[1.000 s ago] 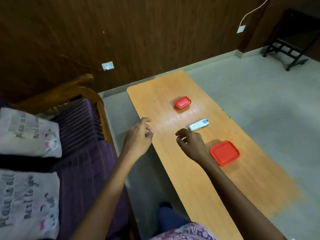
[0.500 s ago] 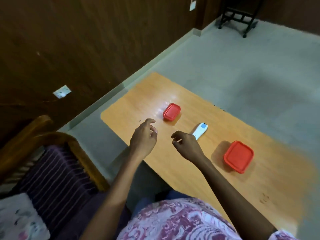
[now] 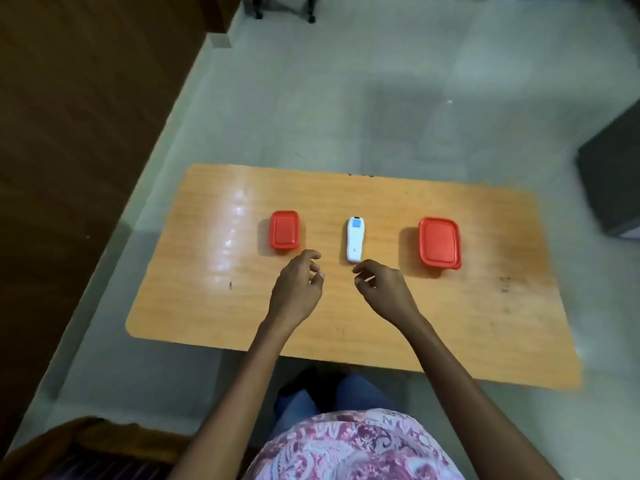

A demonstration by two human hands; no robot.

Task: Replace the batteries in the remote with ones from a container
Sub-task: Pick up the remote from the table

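Note:
A white remote (image 3: pixel 354 239) with a blue patch at its far end lies lengthwise in the middle of the orange wooden table (image 3: pixel 207 306). To its left sits a small red lidded container (image 3: pixel 284 234), and a larger red lidded container (image 3: pixel 440 242) stands to its right. My left hand (image 3: pixel 298 289) hovers just below the small container, fingers loosely curled and holding nothing. My right hand (image 3: pixel 381 289) hovers just below the remote's near end, fingertips close to it, also holding nothing.
A dark wooden wall (image 3: pixel 69 133) runs along the left. The floor is grey. A dark box (image 3: pixel 616 188) stands at the right edge and a black stand's feet (image 3: pixel 284 8) at the top. A wooden chair arm (image 3: pixel 69 441) is at bottom left.
The view has swung round so the table now lies square in front of me. Both hands have stayed over the table near the remote, holding nothing.

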